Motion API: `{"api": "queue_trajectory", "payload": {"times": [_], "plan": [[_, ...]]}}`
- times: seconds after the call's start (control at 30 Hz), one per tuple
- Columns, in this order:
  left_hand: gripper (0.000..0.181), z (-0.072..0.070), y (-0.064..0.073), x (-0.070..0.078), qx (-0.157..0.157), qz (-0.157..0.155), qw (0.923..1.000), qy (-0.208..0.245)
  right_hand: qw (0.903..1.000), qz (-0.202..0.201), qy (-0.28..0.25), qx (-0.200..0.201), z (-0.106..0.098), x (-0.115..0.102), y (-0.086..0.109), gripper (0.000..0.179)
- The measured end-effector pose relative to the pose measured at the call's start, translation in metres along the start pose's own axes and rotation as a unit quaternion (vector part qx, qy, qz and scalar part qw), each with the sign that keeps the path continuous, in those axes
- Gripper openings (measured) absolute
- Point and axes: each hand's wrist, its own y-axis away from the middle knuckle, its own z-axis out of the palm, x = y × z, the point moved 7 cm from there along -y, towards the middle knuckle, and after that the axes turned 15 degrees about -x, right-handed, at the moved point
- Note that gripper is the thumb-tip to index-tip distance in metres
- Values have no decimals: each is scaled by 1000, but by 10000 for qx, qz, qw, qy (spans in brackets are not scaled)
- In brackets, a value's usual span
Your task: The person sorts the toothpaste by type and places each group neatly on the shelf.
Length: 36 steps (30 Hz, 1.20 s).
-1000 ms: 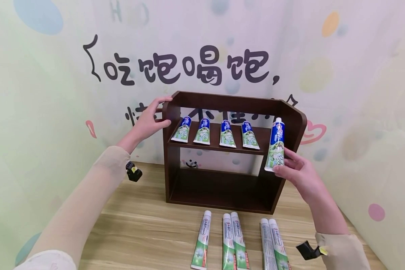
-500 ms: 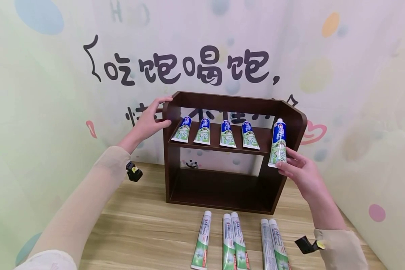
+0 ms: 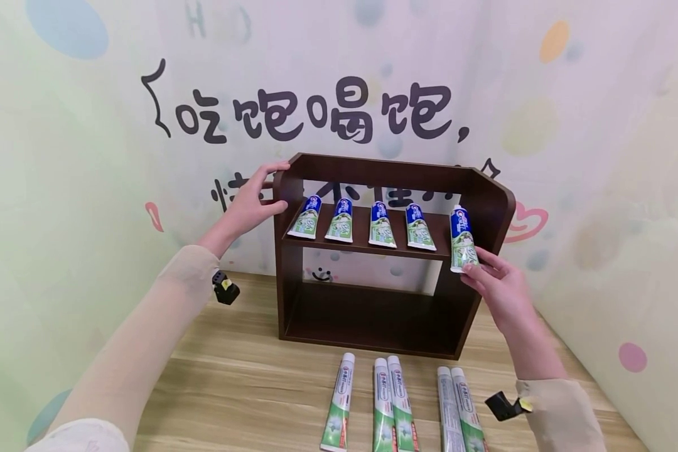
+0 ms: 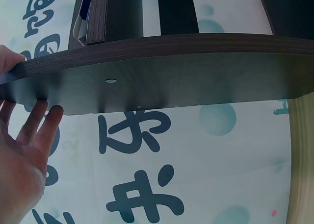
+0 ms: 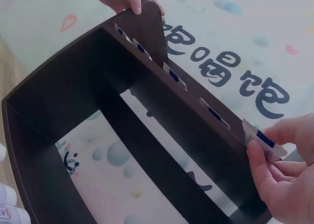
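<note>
My right hand [image 3: 504, 294] pinches the flat lower end of a blue and green toothpaste tube [image 3: 463, 242], cap end up, at the right end of the upper board of a dark brown wooden rack [image 3: 367, 168]. In the right wrist view the thumb and fingers hold the end of that tube [image 5: 265, 140] near the board's front edge. Several matching toothpaste tubes [image 3: 381, 226] lie spaced in a row on the same board, caps toward the back. My left hand [image 3: 247, 206] grips the rack's left side panel, thumb at the front edge, fingers along the outer face [image 4: 147, 84].
Several white and green toothpaste tubes [image 3: 338, 402] lie on the wood-grain table [image 3: 226, 376] in front of the rack, one face down with its grey back showing. The lower compartment [image 3: 367, 317] is open at the front. A printed curtain [image 3: 118, 157] hangs close behind.
The right hand has brought its toothpaste tube slightly up and back, closer to the upper board, with the tube's cap end now tipped left. The left hand and rack stay put.
</note>
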Motion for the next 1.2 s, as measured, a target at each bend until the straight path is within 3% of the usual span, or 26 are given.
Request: {"api": "queue_trajectory", "payload": {"times": [0.13,0.27,0.4,0.53,0.8,1.03,1.2], "plan": [[65,0,0,0,12,14,10000,29,9997,-43,-181,154,1,1,0,77],[65,0,0,0,16,51,10000,49,9996,-171,-10,242,-1,1,-1,74],[64,0,0,1,20,69,10000,43,9969,-364,618,323,-4,-2,-2,70],[64,0,0,1,26,37,10000,30,9878,-447,1408,498,-6,-6,-2,63],[64,0,1,0,38,41,10000,31,9620,-405,2571,821,-6,-16,-2,53],[64,1,1,0,24,49,10000,42,9189,-417,3668,1391,-2,-25,6,49],[64,1,1,0,31,35,10000,47,8994,-670,3950,1750,3,-29,11,46]]}}
